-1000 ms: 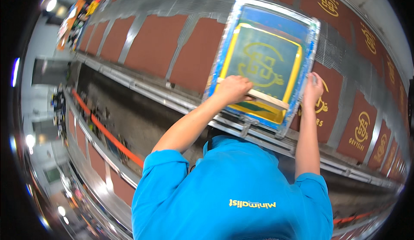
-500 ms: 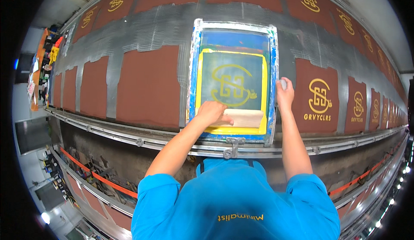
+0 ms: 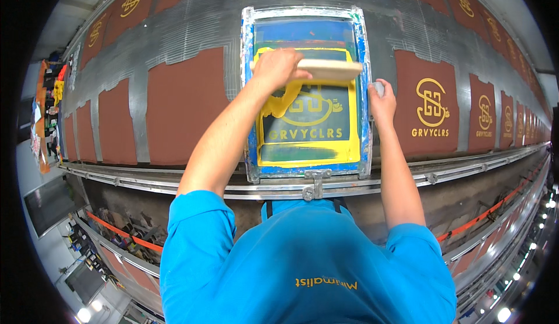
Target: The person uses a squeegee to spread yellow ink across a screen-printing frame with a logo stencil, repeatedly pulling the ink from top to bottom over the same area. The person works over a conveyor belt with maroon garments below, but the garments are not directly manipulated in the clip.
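A screen-printing frame (image 3: 362, 39) with blue, paint-marked edges lies flat in front of me. Its mesh has a stencil design (image 3: 311, 111) bordered by yellow ink. My left hand (image 3: 278, 68) is closed around a wooden squeegee (image 3: 332, 68), which lies crosswise over the far part of the mesh. A thick yellow ink smear (image 3: 280, 104) runs below that hand on the left side. At the frame's right edge, my right hand (image 3: 382, 104) is closed on a small pale grey rounded piece (image 3: 379, 86); what it belongs to is hidden.
A plain brown fabric panel (image 3: 186, 108) lies left of the frame. To the right is a brown panel with a yellow print (image 3: 431, 103); more panels line the long table. A metal rail (image 3: 262, 191) with a clamp (image 3: 313, 185) edges the near side.
My left hand has pushed the squeegee from the near end of the mesh to the far part. Stencil lettering and an ink smear now show. My right hand stays at the frame's edge.
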Available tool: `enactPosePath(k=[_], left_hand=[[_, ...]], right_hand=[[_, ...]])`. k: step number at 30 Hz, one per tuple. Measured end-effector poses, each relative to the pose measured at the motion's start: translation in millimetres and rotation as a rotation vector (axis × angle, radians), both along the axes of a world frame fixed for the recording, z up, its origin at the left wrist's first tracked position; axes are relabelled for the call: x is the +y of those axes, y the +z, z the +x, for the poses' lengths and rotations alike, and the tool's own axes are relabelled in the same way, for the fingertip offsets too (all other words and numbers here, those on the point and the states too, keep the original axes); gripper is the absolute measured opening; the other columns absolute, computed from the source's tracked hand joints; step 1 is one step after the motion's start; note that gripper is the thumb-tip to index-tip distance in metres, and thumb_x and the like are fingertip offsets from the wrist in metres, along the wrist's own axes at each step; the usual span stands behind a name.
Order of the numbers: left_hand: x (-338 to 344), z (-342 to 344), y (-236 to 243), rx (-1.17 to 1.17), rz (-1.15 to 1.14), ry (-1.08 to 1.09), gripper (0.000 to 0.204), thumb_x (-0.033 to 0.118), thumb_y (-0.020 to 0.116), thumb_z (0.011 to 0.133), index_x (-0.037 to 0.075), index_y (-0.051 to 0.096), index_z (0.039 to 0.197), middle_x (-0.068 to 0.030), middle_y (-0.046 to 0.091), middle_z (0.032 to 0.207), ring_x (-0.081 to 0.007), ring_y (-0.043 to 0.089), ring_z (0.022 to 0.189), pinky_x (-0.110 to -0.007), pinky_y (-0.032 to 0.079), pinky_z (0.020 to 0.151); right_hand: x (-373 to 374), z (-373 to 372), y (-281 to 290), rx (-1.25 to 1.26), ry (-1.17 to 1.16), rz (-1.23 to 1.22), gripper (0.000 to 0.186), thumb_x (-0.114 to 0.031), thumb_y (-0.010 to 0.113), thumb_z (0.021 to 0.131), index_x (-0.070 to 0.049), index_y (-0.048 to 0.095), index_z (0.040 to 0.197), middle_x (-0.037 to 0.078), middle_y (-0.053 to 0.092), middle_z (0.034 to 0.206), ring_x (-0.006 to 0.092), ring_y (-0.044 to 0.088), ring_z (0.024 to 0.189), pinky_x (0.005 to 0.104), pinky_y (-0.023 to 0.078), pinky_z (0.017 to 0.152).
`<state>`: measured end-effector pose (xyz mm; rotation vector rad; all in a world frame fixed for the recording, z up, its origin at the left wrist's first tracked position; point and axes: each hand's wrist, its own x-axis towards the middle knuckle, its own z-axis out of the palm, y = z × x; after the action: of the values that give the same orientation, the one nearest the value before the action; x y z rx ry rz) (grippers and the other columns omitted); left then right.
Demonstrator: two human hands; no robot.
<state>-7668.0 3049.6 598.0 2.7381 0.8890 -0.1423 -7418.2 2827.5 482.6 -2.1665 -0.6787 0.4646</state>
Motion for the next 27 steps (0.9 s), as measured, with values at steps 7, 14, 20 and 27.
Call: enactPosePath(k=[7,14,20,27], left_hand=[[38,7,-18,-0.084,0.052,0.035,0.042,0.045,0.082,0.085,0.011,0.075,0.108,-0.0112,0.074,0.105,-0.0336,0.072,0.105,-0.049,0.059,0.087],[73,-7,-13,0.330,-0.053,0.126,0.055,0.068,0.072,0.087,0.019,0.085,0.106,-0.0154,0.080,0.099,-0.0374,0.076,0.096,-0.049,0.061,0.085],[67,-5,-9,0.306,-0.045,0.163,0.060,0.068,0.075,0.083,0.012,0.084,0.102,-0.0153,0.081,0.101,-0.0352,0.077,0.099,-0.048,0.061,0.088],[47,-7,-8,0.263,-0.041,0.192,0.059,0.066,0.076,0.081,0.013,0.084,0.105,-0.0155,0.081,0.100,-0.0377,0.076,0.096,-0.048,0.061,0.086]], right_hand=[[-3,1,1,0.043,0.004,0.005,0.049,-0.039,0.080,0.092,-0.010,0.068,0.130,0.017,0.076,0.108,0.0292,0.074,0.098,0.0411,0.057,0.090],[98,24,67,-0.578,0.556,0.288,0.068,-0.052,0.091,0.077,-0.002,0.075,0.121,0.018,0.073,0.119,0.0370,0.067,0.116,0.0474,0.050,0.103],[163,-2,65,-0.601,0.901,-0.321,0.035,-0.044,0.084,0.085,-0.014,0.080,0.102,0.014,0.077,0.093,0.0378,0.075,0.088,0.0506,0.058,0.075],[146,-12,68,-0.618,0.870,-0.361,0.031,-0.042,0.083,0.085,-0.016,0.081,0.103,0.008,0.078,0.096,0.0338,0.075,0.089,0.0480,0.060,0.076]])
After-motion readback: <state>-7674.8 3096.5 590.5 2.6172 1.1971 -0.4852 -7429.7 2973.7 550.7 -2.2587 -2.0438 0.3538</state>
